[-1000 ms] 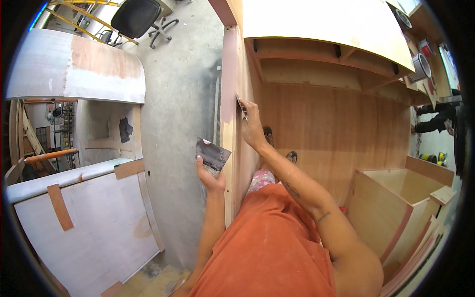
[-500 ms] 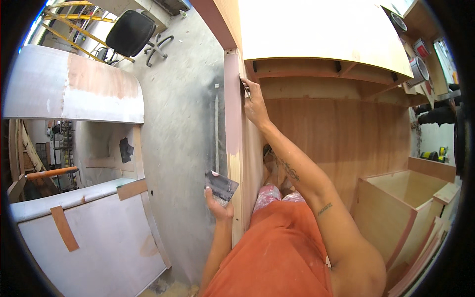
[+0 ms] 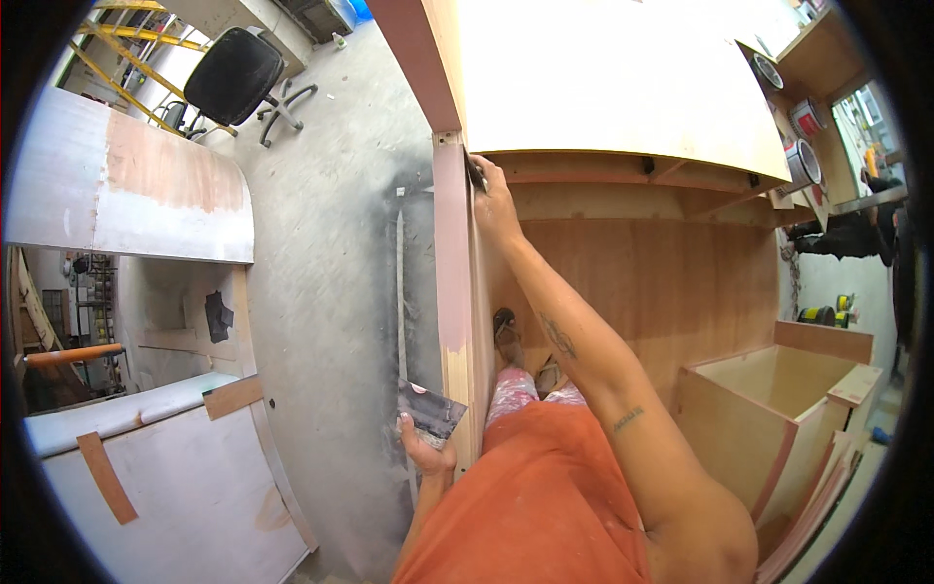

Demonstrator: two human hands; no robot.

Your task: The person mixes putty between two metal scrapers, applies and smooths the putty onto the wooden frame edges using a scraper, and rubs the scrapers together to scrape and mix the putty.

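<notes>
My right hand grips a thin dark scraper, its blade against the inner face of an upright wooden panel, close below the upper corner. The panel's narrow front edge has a pinkish coat over most of its length and bare wood lower down. Low beside that edge, my left hand holds a flat dark plate with a small pink dab at its far rim and pale smears near my fingers. My fingers partly cover both tools.
A large pale board overhangs at the upper right. An open wooden box stands at right, and paint cans sit beyond. To the left are a white-coated cabinet, an office chair and a yellow ladder.
My right hand and the scraper have moved farther up the panel, nearer its upper corner. The whole view has shifted a little. My left hand still holds the plate beside the edge.
</notes>
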